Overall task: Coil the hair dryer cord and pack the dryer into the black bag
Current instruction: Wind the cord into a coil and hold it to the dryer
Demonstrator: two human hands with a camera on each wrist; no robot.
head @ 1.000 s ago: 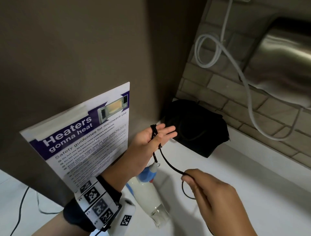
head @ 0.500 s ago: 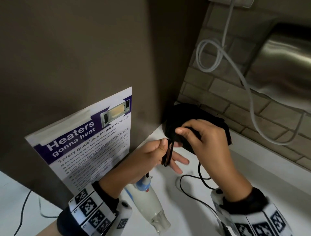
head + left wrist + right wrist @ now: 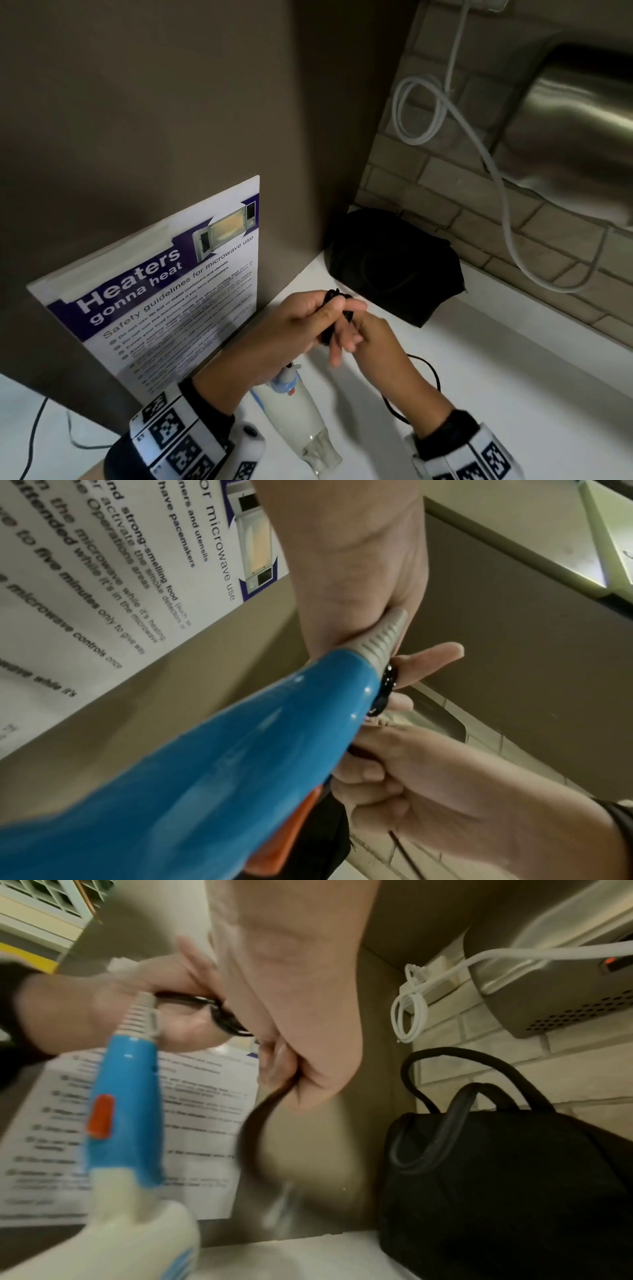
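My left hand (image 3: 308, 322) holds several loops of the black cord (image 3: 334, 294) wound over its fingers, with the thumb pressed on them. Just below and right of those fingers, my right hand (image 3: 373, 339) pinches the cord; the loose length (image 3: 431, 370) trails from it down to the white counter. The hair dryer (image 3: 294, 414), with a white barrel and a blue handle (image 3: 205, 764), hangs tilted under my left hand. Its orange switch (image 3: 101, 1115) shows in the right wrist view. The black bag (image 3: 394, 263) sits in the corner behind both hands.
A microwave safety poster (image 3: 164, 308) leans on the brown wall at the left. On the brick wall hang a looped white cable (image 3: 421, 113) and a steel hand dryer (image 3: 575, 137). The white counter (image 3: 513, 377) extends to the right. A thin dark cable (image 3: 34, 428) lies far left.
My right hand carried the cord from low on the right up over my left fingers, then down under them. The left hand's thumb has closed on the loops.
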